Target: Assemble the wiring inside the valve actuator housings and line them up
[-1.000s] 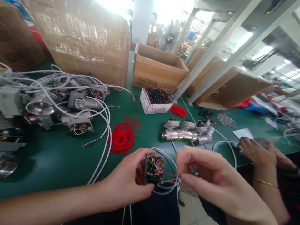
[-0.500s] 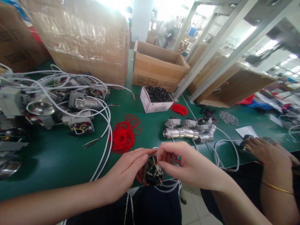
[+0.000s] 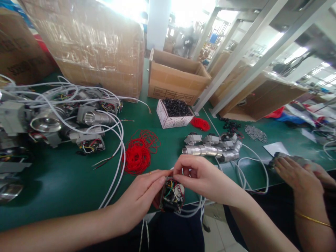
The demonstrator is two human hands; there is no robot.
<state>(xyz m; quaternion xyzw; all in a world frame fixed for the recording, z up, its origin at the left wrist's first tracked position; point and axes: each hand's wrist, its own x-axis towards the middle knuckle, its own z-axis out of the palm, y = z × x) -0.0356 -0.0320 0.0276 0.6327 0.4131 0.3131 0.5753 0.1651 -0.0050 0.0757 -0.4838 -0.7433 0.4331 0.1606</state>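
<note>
My left hand (image 3: 140, 199) is closed around a small open black electrical box (image 3: 172, 196) with coloured wires inside, held at the near edge of the green table (image 3: 65, 178). My right hand (image 3: 199, 176) is over the box's top right, its thumb and forefinger pinched at the wires inside. A white cable (image 3: 194, 208) loops out from under the box toward my lap. Just beyond my hands lies a bundle of red wires (image 3: 137, 155).
Finished grey units with white cables (image 3: 78, 119) pile at the left. Metal-tubed units (image 3: 210, 148) lie ahead right, with a small box of black parts (image 3: 175, 112) and cardboard boxes (image 3: 175, 77) behind. Another person's hand (image 3: 294, 173) works at the right.
My right hand moved left from beside the box onto it and now pinches at the wires inside. My left hand kept holding the box, which has tilted slightly.
</note>
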